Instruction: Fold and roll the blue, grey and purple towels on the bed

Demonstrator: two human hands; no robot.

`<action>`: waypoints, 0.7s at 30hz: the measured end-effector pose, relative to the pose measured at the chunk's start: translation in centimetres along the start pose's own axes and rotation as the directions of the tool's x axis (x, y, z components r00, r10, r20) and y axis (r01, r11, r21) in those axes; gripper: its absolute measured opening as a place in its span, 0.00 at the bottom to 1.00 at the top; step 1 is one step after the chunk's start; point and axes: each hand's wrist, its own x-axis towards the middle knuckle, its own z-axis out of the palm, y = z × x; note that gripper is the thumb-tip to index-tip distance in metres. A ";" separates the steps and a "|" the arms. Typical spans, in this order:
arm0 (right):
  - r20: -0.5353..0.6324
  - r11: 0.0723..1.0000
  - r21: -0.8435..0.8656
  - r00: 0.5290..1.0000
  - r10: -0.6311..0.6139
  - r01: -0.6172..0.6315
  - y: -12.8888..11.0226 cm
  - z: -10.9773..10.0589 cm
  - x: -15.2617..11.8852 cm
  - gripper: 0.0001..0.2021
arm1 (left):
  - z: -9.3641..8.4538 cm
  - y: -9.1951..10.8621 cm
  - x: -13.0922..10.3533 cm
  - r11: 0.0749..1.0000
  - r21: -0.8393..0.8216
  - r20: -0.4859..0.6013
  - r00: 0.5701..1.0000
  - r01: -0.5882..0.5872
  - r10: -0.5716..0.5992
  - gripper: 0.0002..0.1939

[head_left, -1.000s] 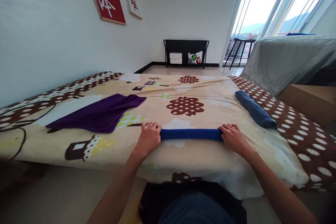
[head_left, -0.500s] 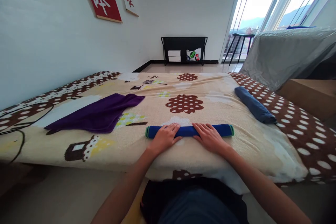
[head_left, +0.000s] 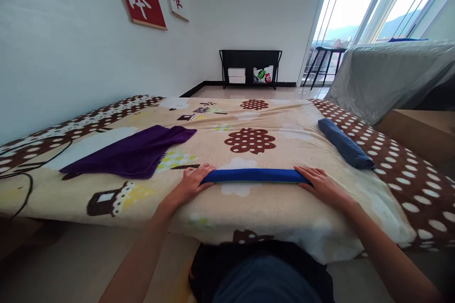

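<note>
A rolled blue towel (head_left: 254, 175) lies crosswise on the patterned blanket (head_left: 227, 213), close to the bed's front edge. Its left end is covered by my left hand (head_left: 195, 179), fingers over the far side and thumb along the near side. At the other end my right hand (head_left: 320, 183) grips in the same way. A thin green edge shows along the roll's underside. To the left a purple towel (head_left: 131, 151) is spread loosely with folds. A grey-blue rolled cloth (head_left: 344, 143) rests on the right side of the bed.
Black cables (head_left: 30, 184) cross the bed's left corner. Beyond the bed stands a black rack (head_left: 250, 61) with white boxes and a bag. A cardboard box (head_left: 419, 132) and a plastic-covered piece of furniture (head_left: 387, 75) are at the right, near a stool (head_left: 327, 64).
My hands have moved apart, from the middle of the blue roll out to its two ends. The purple towel and the grey-blue roll have stayed put.
</note>
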 end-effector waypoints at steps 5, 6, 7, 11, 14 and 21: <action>-0.076 1.000 0.004 0.997 -0.025 0.025 0.7 0.4 0.3 0.24 | -0.2 -0.6 0.5 0.999 -0.043 -0.033 0.999 -0.031 0.030 0.23; -0.079 1.000 0.014 0.997 -0.024 0.026 0.8 0.3 0.4 0.23 | -0.4 -0.7 0.6 0.998 -0.060 -0.042 0.999 -0.029 0.027 0.23; -0.074 0.999 0.030 0.997 -0.019 0.021 0.9 0.0 0.5 0.21 | -0.5 -0.8 0.7 0.997 -0.079 -0.050 0.999 -0.026 0.022 0.23; -0.028 0.988 0.146 0.998 0.048 -0.043 1.6 -3.3 1.7 0.17 | -0.9 -0.7 0.8 0.991 -0.135 -0.056 0.998 -0.010 0.003 0.22; -0.055 0.973 0.221 0.995 0.079 -0.065 1.7 -9.0 3.6 0.17 | -0.8 0.3 0.7 0.991 -0.130 -0.083 0.996 0.021 -0.032 0.22; -0.438 0.999 0.032 0.897 0.054 -0.044 -6.5 -26.6 10.0 0.31 | 0.7 8.9 1.5 0.974 -0.227 -0.101 0.994 0.009 -0.033 0.20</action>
